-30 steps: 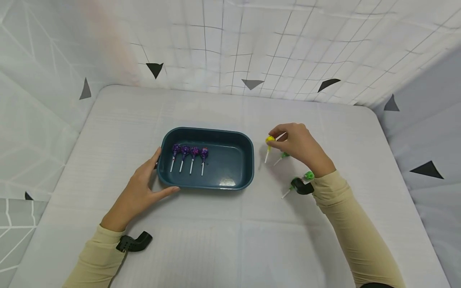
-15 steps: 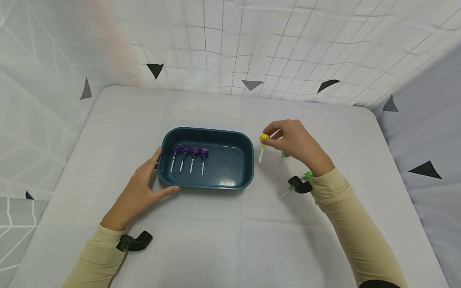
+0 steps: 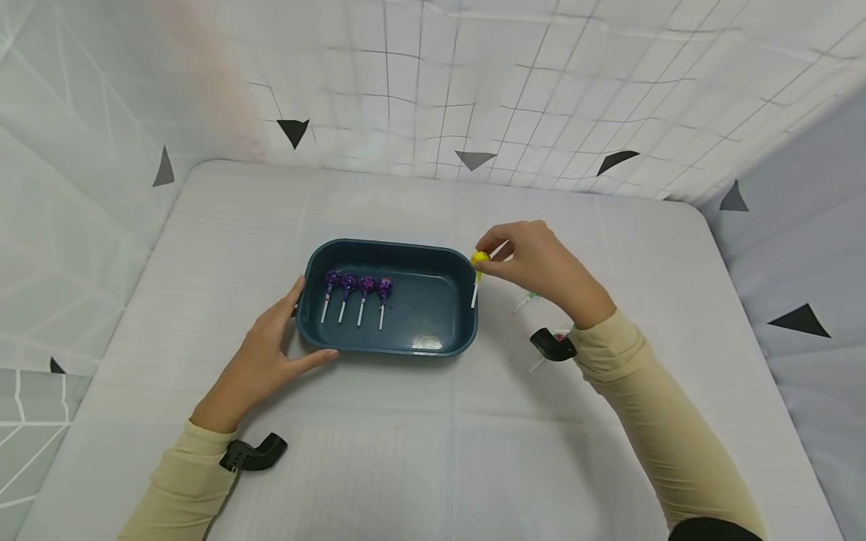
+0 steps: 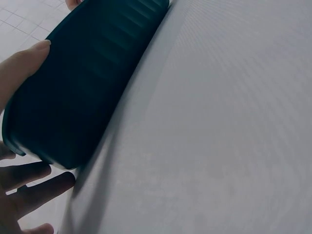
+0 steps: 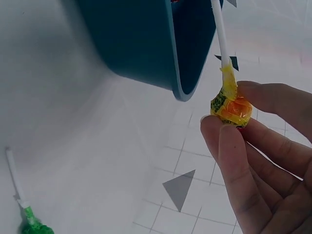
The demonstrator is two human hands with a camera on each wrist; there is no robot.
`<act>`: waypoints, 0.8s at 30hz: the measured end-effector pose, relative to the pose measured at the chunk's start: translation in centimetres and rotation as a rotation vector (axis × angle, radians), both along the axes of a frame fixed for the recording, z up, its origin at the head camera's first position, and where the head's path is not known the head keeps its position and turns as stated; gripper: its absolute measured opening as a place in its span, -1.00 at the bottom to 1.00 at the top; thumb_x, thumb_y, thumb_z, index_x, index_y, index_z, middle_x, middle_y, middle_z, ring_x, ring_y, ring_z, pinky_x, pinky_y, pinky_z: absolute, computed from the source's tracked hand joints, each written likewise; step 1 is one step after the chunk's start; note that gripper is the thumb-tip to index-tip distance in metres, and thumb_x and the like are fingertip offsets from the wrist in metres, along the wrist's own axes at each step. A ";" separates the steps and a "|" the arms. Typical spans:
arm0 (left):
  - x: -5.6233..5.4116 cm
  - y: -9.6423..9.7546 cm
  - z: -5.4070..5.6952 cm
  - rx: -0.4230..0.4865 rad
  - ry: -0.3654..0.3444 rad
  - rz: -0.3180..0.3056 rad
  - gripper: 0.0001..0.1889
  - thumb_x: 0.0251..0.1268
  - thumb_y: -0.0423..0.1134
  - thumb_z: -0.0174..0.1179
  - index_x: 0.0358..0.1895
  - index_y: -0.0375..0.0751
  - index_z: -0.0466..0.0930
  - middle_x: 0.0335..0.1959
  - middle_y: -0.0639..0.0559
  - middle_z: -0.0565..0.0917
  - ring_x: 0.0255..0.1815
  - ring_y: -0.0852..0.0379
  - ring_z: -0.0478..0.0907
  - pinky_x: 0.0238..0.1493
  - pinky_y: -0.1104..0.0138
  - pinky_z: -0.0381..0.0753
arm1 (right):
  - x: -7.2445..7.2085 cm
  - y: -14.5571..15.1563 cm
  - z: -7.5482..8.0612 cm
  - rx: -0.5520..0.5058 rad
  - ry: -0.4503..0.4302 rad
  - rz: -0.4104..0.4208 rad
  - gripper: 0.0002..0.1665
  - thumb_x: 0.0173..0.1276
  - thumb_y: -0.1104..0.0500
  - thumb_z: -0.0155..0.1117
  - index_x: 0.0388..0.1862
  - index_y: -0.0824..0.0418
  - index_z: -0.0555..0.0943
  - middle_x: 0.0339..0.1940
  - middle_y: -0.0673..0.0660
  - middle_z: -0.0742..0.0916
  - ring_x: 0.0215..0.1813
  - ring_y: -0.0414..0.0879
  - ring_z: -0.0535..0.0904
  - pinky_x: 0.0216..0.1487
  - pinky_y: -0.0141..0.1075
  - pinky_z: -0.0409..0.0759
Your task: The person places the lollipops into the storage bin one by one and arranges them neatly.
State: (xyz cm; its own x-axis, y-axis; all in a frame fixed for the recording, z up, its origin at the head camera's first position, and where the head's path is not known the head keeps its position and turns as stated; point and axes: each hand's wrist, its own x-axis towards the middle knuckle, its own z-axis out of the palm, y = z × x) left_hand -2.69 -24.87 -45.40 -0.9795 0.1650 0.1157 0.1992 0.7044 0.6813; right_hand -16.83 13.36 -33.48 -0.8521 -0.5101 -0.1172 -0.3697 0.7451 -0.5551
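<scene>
My right hand (image 3: 541, 263) pinches a yellow-wrapped lollipop (image 3: 479, 258) by its candy head, with the white stick pointing down, at the right rim of a dark blue-green tray (image 3: 386, 352). In the right wrist view the lollipop (image 5: 231, 105) sits between thumb and fingertips, apart from the tray wall (image 5: 131, 44). Several purple lollipops (image 3: 366, 285) lie in a row in the left half of the tray. My left hand (image 3: 260, 361) rests against the tray's left end, thumb along the front rim; the left wrist view shows its fingers (image 4: 44, 192) spread and fairly straight.
A green lollipop (image 5: 35, 226) lies on the white-covered table (image 3: 379, 451) right of the tray, partly hidden by my right hand. More lollipop parts show beneath the black wrist mount (image 3: 553, 346). A white gridded curtain (image 3: 419, 90) stands behind the table.
My right hand has moved left with the yellow lollipop, from beside the green one to the tray's right rim. The left hand, tray and purple lollipops have stayed put.
</scene>
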 end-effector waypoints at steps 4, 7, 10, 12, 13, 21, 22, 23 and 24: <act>0.0 0.0 0.0 0.005 0.002 -0.002 0.29 0.02 0.02 0.63 0.71 -0.11 -0.12 0.67 -0.21 0.16 0.61 -0.38 0.19 0.47 -0.37 0.28 | 0.1 -0.7 0.2 0.004 -0.016 0.014 -0.75 0.37 0.12 0.46 -0.02 0.15 0.77 -0.06 0.09 0.84 -0.04 -0.03 0.80 -0.10 -0.13 0.77; 0.0 0.0 0.0 0.005 -0.002 0.000 0.29 0.02 0.02 0.62 0.71 -0.08 -0.14 0.68 -0.20 0.15 0.62 -0.38 0.18 0.48 -0.37 0.27 | 0.2 -1.1 0.2 0.008 -0.025 0.022 -0.76 0.37 0.12 0.46 -0.04 0.16 0.77 -0.08 0.08 0.85 -0.05 -0.03 0.80 -0.12 -0.14 0.77; 0.0 0.0 0.0 0.005 -0.008 0.001 0.29 0.03 0.03 0.62 0.72 -0.06 -0.15 0.68 -0.20 0.14 0.62 -0.38 0.18 0.48 -0.37 0.27 | 0.1 -1.5 0.2 0.012 -0.032 0.019 -0.78 0.36 0.12 0.48 -0.06 0.15 0.77 -0.11 0.05 0.85 -0.07 -0.06 0.80 -0.14 -0.16 0.76; 0.0 0.0 0.0 0.005 -0.007 -0.001 0.29 0.03 0.03 0.62 0.71 -0.07 -0.14 0.68 -0.20 0.14 0.62 -0.38 0.18 0.48 -0.37 0.26 | 0.1 -1.8 0.1 0.013 -0.042 0.019 -0.79 0.36 0.12 0.47 -0.07 0.14 0.77 -0.11 0.04 0.85 -0.07 -0.07 0.80 -0.14 -0.17 0.76; 0.0 0.0 0.0 0.006 -0.006 -0.001 0.29 0.03 0.03 0.62 0.71 -0.08 -0.14 0.68 -0.20 0.14 0.62 -0.38 0.18 0.48 -0.37 0.26 | 0.1 -2.0 0.1 0.014 -0.046 0.020 -0.80 0.36 0.11 0.47 -0.08 0.13 0.77 -0.11 0.03 0.85 -0.08 -0.07 0.79 -0.14 -0.18 0.76; 0.0 0.0 0.0 0.008 -0.003 -0.001 0.29 0.02 0.02 0.62 0.71 -0.11 -0.12 0.67 -0.21 0.16 0.61 -0.38 0.19 0.47 -0.37 0.27 | 0.2 -3.3 0.1 -0.002 -0.075 0.056 -0.82 0.34 0.13 0.49 -0.13 0.14 0.75 -0.15 0.03 0.84 -0.11 -0.09 0.80 -0.12 -0.18 0.77; 0.0 0.0 0.0 0.006 -0.003 -0.001 0.29 0.02 0.02 0.62 0.71 -0.11 -0.12 0.67 -0.22 0.16 0.61 -0.38 0.19 0.47 -0.37 0.27 | 0.2 -3.4 0.0 -0.004 -0.076 0.062 -0.82 0.33 0.14 0.50 -0.13 0.15 0.75 -0.15 0.04 0.84 -0.12 -0.08 0.80 -0.12 -0.18 0.77; 0.0 0.0 0.0 0.005 -0.002 -0.001 0.29 0.02 0.02 0.62 0.71 -0.11 -0.12 0.67 -0.22 0.16 0.61 -0.38 0.19 0.47 -0.37 0.27 | 0.2 -3.6 0.0 -0.006 -0.074 0.069 -0.83 0.33 0.14 0.50 -0.14 0.15 0.75 -0.16 0.05 0.84 -0.13 -0.08 0.80 -0.12 -0.18 0.78; 0.0 0.0 0.0 0.005 -0.002 -0.001 0.29 0.02 0.02 0.62 0.71 -0.10 -0.12 0.67 -0.22 0.16 0.61 -0.38 0.20 0.47 -0.37 0.27 | 0.1 -3.8 -0.1 -0.007 -0.074 0.077 -0.83 0.33 0.14 0.50 -0.15 0.16 0.75 -0.17 0.05 0.84 -0.13 -0.08 0.81 -0.11 -0.19 0.78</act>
